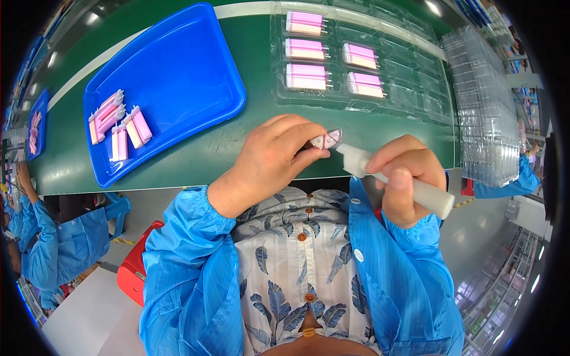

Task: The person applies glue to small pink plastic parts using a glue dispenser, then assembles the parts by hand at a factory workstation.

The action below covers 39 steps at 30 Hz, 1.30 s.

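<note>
Pink-and-white piece [326, 139]: pinched at the fingertips of the left hand [270, 160], thumb below and fingers above, closed down on it; its translucent end sticks out to the right of the grip. Right hand [409, 178], just right of that grip, wraps a white tool [436, 199], fingers closed around its cylindrical body. Tool's blocky head points left, right next to the piece; cannot tell whether the two touch. Both hands sit over the near edge of a green worktop [196, 169].

Beyond the grip, slightly left to right: a clear compartment tray [412, 77] with five pink-and-cream blocks [306, 77], three in the left column, two in the next, thin prongs toward the right. Left of the grip, a large blue tray [184, 65]; several similar blocks [139, 127] lie loosely grouped at its left end, some leaning on each other. Well right of the grip, a tall stack of clear trays [481, 107]. Far left, a smaller blue tray [43, 101] with pink pieces, and a co-worker's blue sleeve [44, 237].
</note>
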Each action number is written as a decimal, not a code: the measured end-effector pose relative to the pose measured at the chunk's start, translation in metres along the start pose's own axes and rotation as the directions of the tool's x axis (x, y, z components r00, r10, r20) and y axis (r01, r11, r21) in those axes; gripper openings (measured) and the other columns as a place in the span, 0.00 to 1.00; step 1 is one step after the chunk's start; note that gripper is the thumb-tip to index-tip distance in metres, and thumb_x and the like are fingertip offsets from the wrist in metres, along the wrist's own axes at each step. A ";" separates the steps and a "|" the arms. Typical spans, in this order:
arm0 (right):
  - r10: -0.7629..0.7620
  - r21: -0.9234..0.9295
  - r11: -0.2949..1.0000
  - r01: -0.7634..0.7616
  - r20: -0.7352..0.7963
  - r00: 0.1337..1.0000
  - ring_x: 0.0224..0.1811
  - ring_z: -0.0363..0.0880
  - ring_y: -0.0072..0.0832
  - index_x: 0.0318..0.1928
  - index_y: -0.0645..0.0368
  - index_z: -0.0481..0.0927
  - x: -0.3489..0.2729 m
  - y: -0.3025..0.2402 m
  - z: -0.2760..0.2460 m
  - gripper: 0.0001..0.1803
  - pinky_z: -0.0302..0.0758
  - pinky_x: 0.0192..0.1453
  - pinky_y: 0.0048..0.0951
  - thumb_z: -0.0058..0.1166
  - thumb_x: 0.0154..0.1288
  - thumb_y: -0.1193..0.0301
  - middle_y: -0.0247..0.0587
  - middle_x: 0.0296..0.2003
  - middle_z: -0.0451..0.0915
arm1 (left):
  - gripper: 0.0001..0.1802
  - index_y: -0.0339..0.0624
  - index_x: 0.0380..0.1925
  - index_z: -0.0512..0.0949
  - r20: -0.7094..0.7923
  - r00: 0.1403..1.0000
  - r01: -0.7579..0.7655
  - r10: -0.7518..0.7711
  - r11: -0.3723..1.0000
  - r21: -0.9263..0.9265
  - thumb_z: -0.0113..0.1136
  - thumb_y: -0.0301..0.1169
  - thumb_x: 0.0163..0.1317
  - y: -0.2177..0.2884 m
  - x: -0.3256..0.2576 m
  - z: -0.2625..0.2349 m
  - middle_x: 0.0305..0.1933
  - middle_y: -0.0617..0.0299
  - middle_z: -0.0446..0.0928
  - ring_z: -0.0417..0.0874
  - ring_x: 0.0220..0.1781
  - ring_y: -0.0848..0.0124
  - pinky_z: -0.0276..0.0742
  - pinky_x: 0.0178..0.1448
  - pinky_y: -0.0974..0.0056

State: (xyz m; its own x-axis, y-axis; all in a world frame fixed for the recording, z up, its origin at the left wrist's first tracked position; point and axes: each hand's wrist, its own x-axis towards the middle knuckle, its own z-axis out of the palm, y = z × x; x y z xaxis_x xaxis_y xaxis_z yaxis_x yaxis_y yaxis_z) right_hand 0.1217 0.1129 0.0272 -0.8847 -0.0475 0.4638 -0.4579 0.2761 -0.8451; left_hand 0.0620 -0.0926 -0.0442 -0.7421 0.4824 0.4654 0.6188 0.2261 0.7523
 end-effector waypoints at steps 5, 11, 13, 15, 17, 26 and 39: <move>-0.050 -0.104 0.993 0.061 0.106 0.993 0.23 0.78 0.32 0.30 0.61 0.75 0.006 0.002 0.010 0.09 0.73 0.26 0.29 0.63 0.60 0.75 0.44 0.27 0.81 | 0.21 0.40 0.41 0.81 -0.027 0.999 -0.035 0.035 0.999 0.030 0.76 0.24 0.45 -0.002 -0.003 0.002 0.37 0.57 0.82 0.83 0.34 0.63 0.80 0.35 0.64; -0.051 -0.120 0.991 0.067 0.133 0.990 0.23 0.77 0.32 0.28 0.61 0.75 0.011 0.004 0.018 0.10 0.71 0.26 0.29 0.65 0.60 0.75 0.42 0.25 0.80 | 0.20 0.41 0.41 0.81 -0.039 0.998 -0.048 0.049 0.998 0.039 0.75 0.23 0.46 0.000 -0.003 0.002 0.38 0.58 0.82 0.83 0.34 0.64 0.80 0.36 0.63; -0.050 -0.123 0.990 0.069 0.154 0.987 0.23 0.77 0.31 0.28 0.61 0.75 0.010 0.004 0.016 0.10 0.71 0.26 0.29 0.64 0.60 0.75 0.42 0.25 0.80 | 0.20 0.41 0.41 0.81 -0.027 1.000 -0.012 0.013 1.000 0.009 0.75 0.23 0.46 0.000 -0.005 0.001 0.37 0.58 0.82 0.83 0.34 0.64 0.80 0.36 0.64; -0.056 -0.073 0.995 0.063 0.092 0.994 0.25 0.77 0.31 0.29 0.61 0.75 0.004 0.007 0.008 0.10 0.73 0.28 0.29 0.65 0.61 0.74 0.44 0.28 0.81 | 0.20 0.41 0.41 0.81 -0.015 0.999 0.028 -0.028 0.999 -0.022 0.75 0.23 0.46 0.001 -0.007 0.000 0.37 0.59 0.82 0.83 0.34 0.65 0.80 0.36 0.64; -0.054 -0.007 0.998 0.054 0.069 0.996 0.26 0.78 0.32 0.31 0.62 0.76 -0.005 0.000 0.005 0.10 0.73 0.29 0.30 0.65 0.61 0.72 0.46 0.29 0.81 | 0.18 0.40 0.38 0.80 -0.008 0.999 0.047 -0.047 0.999 0.013 0.75 0.23 0.46 0.004 -0.010 0.000 0.35 0.59 0.80 0.82 0.33 0.66 0.79 0.35 0.65; -0.130 -0.083 0.986 0.145 0.164 0.978 0.28 0.81 0.33 0.33 0.61 0.77 -0.004 -0.002 0.015 0.16 0.75 0.30 0.30 0.73 0.54 0.68 0.46 0.31 0.82 | 0.18 0.42 0.35 0.76 -0.078 0.995 0.072 -0.069 0.997 0.035 0.74 0.24 0.45 0.011 -0.013 0.008 0.33 0.60 0.77 0.80 0.34 0.59 0.76 0.36 0.57; -0.090 0.187 0.979 0.084 0.023 0.996 0.25 0.79 0.28 0.35 0.63 0.76 -0.008 0.010 0.007 0.12 0.74 0.28 0.26 0.64 0.65 0.68 0.49 0.34 0.82 | 0.18 0.41 0.43 0.75 -0.039 0.994 0.105 -0.103 0.992 0.063 0.69 0.23 0.52 0.018 -0.009 0.006 0.38 0.55 0.77 0.82 0.37 0.55 0.78 0.38 0.55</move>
State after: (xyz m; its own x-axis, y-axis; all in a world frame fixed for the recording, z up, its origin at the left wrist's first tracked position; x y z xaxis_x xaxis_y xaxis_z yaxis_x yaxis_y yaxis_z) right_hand 0.1231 0.1090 0.0127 -0.8416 -0.0942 0.5318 -0.5391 0.0870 -0.8377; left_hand 0.0815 -0.0873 -0.0376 -0.8112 0.4236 0.4033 0.5524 0.3284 0.7662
